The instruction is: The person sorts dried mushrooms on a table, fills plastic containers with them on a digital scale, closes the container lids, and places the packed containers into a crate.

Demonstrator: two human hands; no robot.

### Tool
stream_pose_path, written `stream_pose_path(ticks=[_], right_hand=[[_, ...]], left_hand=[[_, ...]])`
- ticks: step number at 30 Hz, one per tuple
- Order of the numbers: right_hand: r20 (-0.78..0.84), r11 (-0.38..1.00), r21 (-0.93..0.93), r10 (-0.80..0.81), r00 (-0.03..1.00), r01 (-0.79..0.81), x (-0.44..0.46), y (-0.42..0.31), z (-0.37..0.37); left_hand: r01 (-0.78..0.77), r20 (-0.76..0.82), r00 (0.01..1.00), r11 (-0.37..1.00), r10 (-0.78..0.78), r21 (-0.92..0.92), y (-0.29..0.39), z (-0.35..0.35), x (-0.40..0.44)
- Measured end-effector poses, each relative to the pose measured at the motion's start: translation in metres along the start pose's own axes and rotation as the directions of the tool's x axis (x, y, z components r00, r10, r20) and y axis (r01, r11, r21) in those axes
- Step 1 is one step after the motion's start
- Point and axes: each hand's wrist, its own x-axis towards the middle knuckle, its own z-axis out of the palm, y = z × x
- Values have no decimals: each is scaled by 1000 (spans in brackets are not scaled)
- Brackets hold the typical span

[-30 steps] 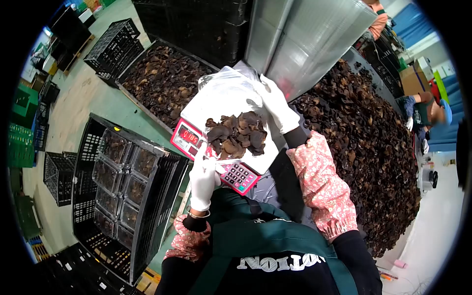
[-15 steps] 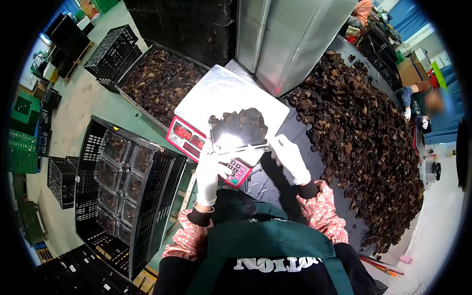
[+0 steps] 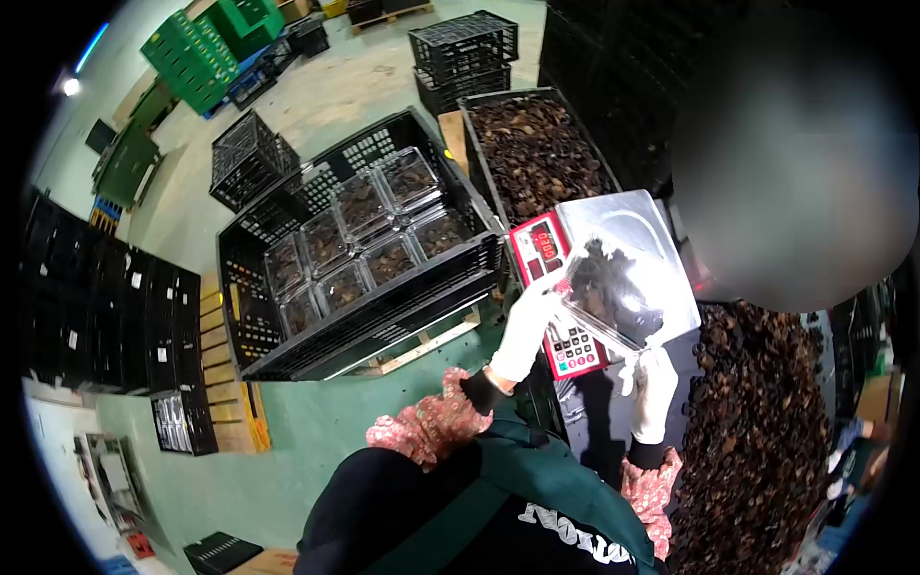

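A clear plastic box (image 3: 609, 286) with dark brown pieces like wood ear mushrooms is between my white-gloved hands, over the metal plate (image 3: 623, 208) of a red scale (image 3: 577, 356). My left hand (image 3: 530, 324) grips the box's left side, fingers closed on the rim beside the scale's keypad. At the near right corner, my right hand (image 3: 654, 385) pinches the box edge. Glare hides part of the box. Whether its bottom touches the plate I cannot tell. The scale's red display (image 3: 546, 244) is lit, its digits blurred.
To the left, a black crate (image 3: 251, 326) holds several filled clear boxes (image 3: 361, 206). Behind it is a bin (image 3: 471, 134) of loose mushrooms. A large mushroom heap (image 3: 747, 431) covers the table at right. Black crates (image 3: 465, 43) stand on the floor, and a co-worker's arm (image 3: 848, 460) shows far right.
My view has swung left, bringing the black crate towards the middle. Both hands still hold the box over the scale, and the display digits look different.
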Motion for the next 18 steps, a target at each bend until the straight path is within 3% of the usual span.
stream_pose_path(ticks=[1, 3, 4, 5, 6, 7, 8, 9, 10, 11, 12, 13, 15, 17, 18], right_hand=[[44, 994, -97, -52, 998, 56, 1, -4, 10], [95, 969, -203, -125, 988, 142, -2, -23, 52], [176, 901, -343, -215, 961, 265, -2, -25, 69], [251, 968, -117, -189, 949, 224, -6, -26, 97], [497, 563, -359, -560, 663, 744, 6, -26, 119], [589, 721, -375, -301, 750, 583, 6, -22, 133], [733, 450, -369, -398, 552, 813, 11, -18, 149], [741, 592, -251, -391, 546, 766, 12, -17, 165], [768, 724, -289, -215, 603, 627, 7, -28, 174], [781, 822, -338, -26, 624, 459, 1, -37, 178], [812, 835, -366, 70, 580, 411, 5, -21, 170], [813, 885, -339, 106, 572, 318, 7, -15, 163], [771, 882, -407, 192, 608, 237, 14, 10, 139], [603, 876, -473, 403, 688, -98, 19, 21, 118], [551, 873, -437, 451, 702, -218, 22, 31, 105]], left_hand=[[-126, -23, 992, 992, 126, -20, 8, -5, -2], [-209, -134, 970, 977, 201, -51, 28, -21, 2], [-256, -211, 953, 951, 218, -174, 56, -7, -9], [-225, -190, 965, 939, 179, -262, 70, -8, -18], [-232, -196, 963, 942, 187, -241, 85, 0, -28], [-243, -203, 961, 926, 188, -290, 88, -9, -32], [-262, -225, 957, 869, 180, -420, 86, -36, -35], [-301, -265, 947, 791, 182, -532, 84, -69, -38], [-351, -323, 926, 757, 194, -551, 93, -104, -39], [-430, -476, 833, 871, 282, -237, 122, -126, -38], [-380, -609, 707, 919, 359, 100, 152, -147, -36], [-328, -557, 728, 917, 400, 229, 180, -181, -38], [-112, -632, 598, 832, 494, 544, 214, -273, -33], [110, -696, 582, 807, 422, 581, 244, -340, -24], [166, -680, 639, 799, 360, 578, 254, -374, -18]])
